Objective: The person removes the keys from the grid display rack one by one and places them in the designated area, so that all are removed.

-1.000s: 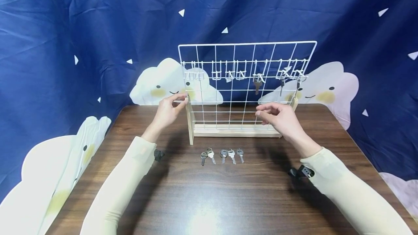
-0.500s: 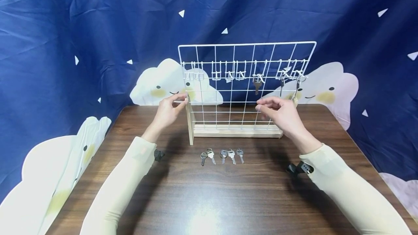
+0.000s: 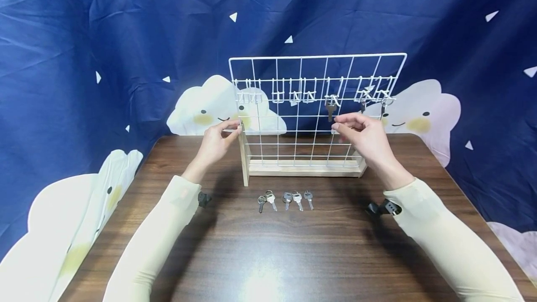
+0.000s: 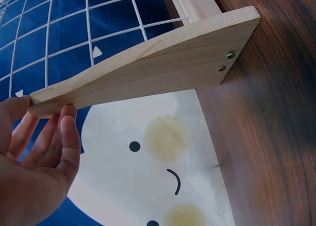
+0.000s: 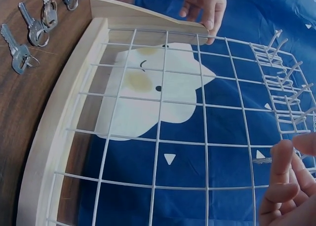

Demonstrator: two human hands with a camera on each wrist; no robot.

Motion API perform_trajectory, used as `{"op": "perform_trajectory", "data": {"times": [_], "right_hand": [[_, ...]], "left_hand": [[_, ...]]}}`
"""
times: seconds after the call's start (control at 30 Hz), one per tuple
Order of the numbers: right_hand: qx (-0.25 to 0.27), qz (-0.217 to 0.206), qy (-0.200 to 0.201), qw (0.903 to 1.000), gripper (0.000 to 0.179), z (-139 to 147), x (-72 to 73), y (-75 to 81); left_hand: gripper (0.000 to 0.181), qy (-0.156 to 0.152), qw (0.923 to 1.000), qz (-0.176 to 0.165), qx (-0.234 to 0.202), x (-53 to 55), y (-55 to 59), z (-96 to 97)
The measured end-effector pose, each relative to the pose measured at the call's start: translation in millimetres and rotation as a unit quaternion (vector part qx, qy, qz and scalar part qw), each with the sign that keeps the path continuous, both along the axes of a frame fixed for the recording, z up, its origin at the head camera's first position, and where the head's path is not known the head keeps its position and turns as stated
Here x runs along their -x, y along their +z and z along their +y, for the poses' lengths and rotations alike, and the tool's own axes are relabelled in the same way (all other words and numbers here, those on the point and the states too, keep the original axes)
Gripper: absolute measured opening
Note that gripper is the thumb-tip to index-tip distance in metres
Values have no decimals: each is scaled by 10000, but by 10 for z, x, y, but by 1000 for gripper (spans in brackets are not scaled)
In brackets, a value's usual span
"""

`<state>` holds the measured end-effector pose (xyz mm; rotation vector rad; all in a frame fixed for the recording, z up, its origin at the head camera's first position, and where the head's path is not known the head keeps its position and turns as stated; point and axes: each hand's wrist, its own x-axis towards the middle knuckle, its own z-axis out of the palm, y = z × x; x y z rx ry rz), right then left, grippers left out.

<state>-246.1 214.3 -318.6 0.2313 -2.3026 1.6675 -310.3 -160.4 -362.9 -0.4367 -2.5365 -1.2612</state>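
My left hand (image 3: 216,142) pinches the upper end of the wooden side panel (image 4: 143,63) of a white wire grid rack (image 3: 295,130), thumb on one side and fingers on the other. My right hand (image 3: 367,136) is raised before the right part of the grid, thumb and index finger slightly apart with nothing seen between them. Just above those fingertips a bronze-toned key (image 3: 330,112) hangs from a hook. Two more keys hang farther right, a dark key (image 3: 363,105) and another key (image 3: 383,107), partly covered by the right hand.
Several loose keys (image 3: 297,199) with rings lie in a row on the brown wooden table (image 3: 209,250) in front of the rack. Bare white hooks (image 3: 278,94) line the grid's upper left. Behind stands a blue cloth (image 3: 138,27) with cloud prints.
My right hand has risen along the grid toward the hanging bronze-toned key, now covering the lower parts of the keys on the right. The left hand stays at the side panel.
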Motion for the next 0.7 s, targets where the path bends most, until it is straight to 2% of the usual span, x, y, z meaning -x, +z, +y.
{"op": "perform_trajectory", "data": {"times": [0.17,0.43,0.7], "right_hand": [[70,48,-60,9999,34,-14,34,17],[25,156,-364,9992,32,-29,115,40],[259,173,-327,9990,30,-31,180,28]], "left_hand": [[32,9,10000,-18,-22,3,-6,-5],[32,-24,9999,43,-90,8,-16,-12],[32,-36,10000,24,-36,17,-17,-14]]}}
